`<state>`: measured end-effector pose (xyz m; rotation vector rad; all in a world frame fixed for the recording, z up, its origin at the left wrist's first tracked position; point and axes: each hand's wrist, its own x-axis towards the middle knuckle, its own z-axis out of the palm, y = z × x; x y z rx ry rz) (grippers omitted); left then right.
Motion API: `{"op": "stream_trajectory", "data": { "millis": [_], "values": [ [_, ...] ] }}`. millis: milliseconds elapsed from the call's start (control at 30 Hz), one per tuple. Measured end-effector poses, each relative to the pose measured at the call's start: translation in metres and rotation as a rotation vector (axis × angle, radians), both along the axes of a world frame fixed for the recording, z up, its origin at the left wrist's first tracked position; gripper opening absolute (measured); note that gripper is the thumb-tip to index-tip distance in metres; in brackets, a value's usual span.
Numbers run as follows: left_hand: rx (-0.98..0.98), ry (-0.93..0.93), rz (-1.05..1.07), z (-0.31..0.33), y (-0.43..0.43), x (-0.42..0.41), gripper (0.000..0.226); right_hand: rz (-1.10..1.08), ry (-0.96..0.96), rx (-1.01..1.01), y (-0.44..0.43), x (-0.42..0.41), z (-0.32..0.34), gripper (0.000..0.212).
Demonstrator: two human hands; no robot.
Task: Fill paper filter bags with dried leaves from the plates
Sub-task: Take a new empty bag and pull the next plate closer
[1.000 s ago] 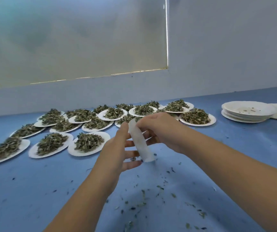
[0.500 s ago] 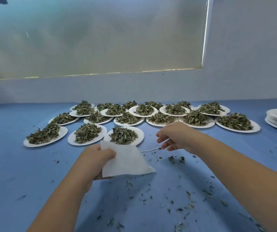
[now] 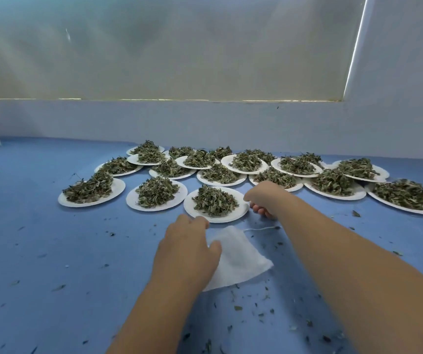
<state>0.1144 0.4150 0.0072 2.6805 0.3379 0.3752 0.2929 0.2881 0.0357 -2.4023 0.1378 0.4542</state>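
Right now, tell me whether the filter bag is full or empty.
Empty, it seems: the filter bag, held by the left hand, looks flat and limp, no bulge.

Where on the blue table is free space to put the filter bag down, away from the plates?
Free: the blue table left of the left hand, in front of the leftmost plate, with only leaf crumbs. Also the far-left strip beside that plate. Crowded: centre to right, where plates of leaves overlap.

Left hand (image 3: 187, 249) holds a paper filter bag (image 3: 243, 259); at one o'clock, right hand (image 3: 265, 198) curls beside a leaf-heaped plate (image 3: 231, 218).
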Motion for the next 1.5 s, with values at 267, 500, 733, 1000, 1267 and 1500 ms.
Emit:
{"op": "stream_trajectory", "data": {
  "millis": [267, 500, 733, 1000, 1267, 1500],
  "values": [
    [0.126, 0.057, -0.195, -0.017, -0.029, 0.018, 0.050, 0.043, 0.113, -0.011, 0.007, 0.014, 0.002, 0.018],
    [-0.219, -0.017, -0.094, -0.019, -0.029, 0.015, 0.043, -0.098, 0.098, 0.365, -0.002, 0.006, -0.005, 0.015],
    [-0.421, 0.034, -0.099, -0.017, -0.031, 0.009, 0.027, -0.166, 0.022, 0.586, -0.047, -0.009, 0.000, 0.011],
    [-0.515, 0.080, -0.089, -0.012, -0.032, 0.001, 0.004, -0.078, 0.075, 0.546, -0.155, -0.053, 0.015, 0.008],
    [-0.267, 0.145, -0.073, -0.003, -0.042, -0.007, 0.025, 0.057, 0.179, 0.440, -0.242, -0.111, 0.011, 0.010],
    [-0.405, 0.103, -0.042, 0.003, -0.053, -0.004, 0.015, 0.035, 0.164, 0.342, -0.267, -0.134, -0.008, 0.004]
  ]
}}
